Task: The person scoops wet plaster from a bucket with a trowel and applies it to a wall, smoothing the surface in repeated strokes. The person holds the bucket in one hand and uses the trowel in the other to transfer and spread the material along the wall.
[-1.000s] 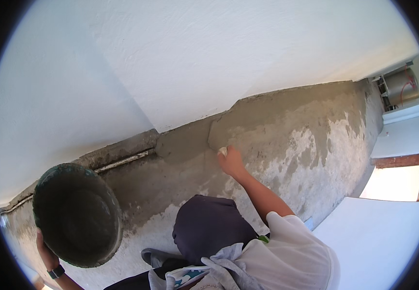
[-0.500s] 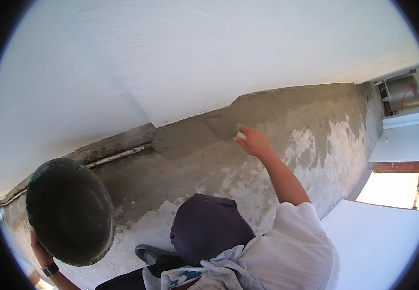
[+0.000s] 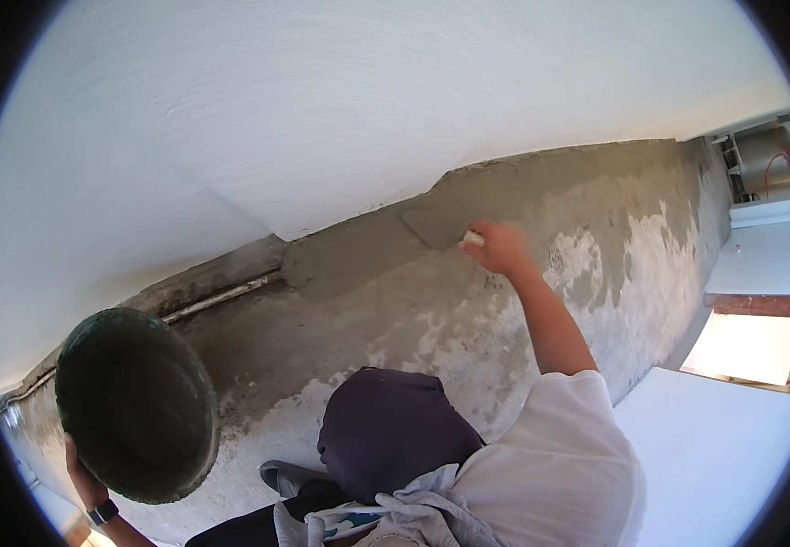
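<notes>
My right hand (image 3: 503,251) is closed around the pale handle of a trowel (image 3: 427,228). The trowel's blade, hard to make out against the grey, lies on a smoothed strip of wet mortar (image 3: 349,251) along the foot of the white wall. At the left, my left hand (image 3: 88,476), with a dark watch at the wrist, grips the outer side of a round dark bucket (image 3: 135,410). The bucket is tilted with its mouth toward me, and its inside is coated grey. Some of that hand's fingers are hidden behind it.
A white wall (image 3: 322,109) rises beyond the mortar. A thin pipe (image 3: 226,295) runs along its base near the bucket. My bent knee (image 3: 395,433) and dark shoe (image 3: 295,479) are over the patchy concrete floor (image 3: 295,401). A metal drum (image 3: 767,157) stands far right.
My right hand and the trowel have slid a little to the right and away from me along the mortar. The left hand still holds the bucket, almost in the same place.
</notes>
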The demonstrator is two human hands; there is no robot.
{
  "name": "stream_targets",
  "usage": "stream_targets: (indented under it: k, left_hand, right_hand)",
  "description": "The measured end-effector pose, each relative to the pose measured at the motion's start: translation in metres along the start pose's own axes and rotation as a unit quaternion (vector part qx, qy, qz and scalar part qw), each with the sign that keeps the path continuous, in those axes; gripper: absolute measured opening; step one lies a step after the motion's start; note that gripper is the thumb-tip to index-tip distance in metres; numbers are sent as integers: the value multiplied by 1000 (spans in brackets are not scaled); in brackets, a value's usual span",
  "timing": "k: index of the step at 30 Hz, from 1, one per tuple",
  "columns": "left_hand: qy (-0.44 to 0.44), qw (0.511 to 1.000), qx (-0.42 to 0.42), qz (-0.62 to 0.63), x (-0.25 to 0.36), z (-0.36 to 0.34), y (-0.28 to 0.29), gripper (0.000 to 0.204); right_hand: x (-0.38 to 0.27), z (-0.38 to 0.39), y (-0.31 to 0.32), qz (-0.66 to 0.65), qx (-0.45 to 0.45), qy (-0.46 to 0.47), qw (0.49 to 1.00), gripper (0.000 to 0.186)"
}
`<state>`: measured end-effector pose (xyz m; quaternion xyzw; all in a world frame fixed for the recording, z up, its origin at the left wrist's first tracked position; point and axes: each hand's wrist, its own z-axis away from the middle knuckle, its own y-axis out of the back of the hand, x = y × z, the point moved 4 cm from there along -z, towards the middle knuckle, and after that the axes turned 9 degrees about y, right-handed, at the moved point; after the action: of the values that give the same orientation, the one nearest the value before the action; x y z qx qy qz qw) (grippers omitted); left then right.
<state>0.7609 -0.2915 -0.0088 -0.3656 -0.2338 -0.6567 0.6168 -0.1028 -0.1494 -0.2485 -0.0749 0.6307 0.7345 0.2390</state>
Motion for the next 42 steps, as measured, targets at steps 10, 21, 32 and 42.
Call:
stream_targets:
  k: [10, 21, 32, 42]
  left_hand:
    - [4, 999, -38, -5, 2, 4, -9, 63]
    - [4, 999, -34, -15, 1, 6, -5, 63]
    - [11, 1000, -11, -16, 1, 7, -7, 65]
    - [30, 999, -30, -17, 3, 8, 5, 67]
  right_hand:
    - [71, -11, 18, -19, 57, -62, 996, 43]
    - [65, -14, 5, -7, 89, -43, 995, 43]
    - [97, 19, 28, 13, 98, -98, 990, 44]
    - [99, 3, 22, -10, 83, -79, 993, 46]
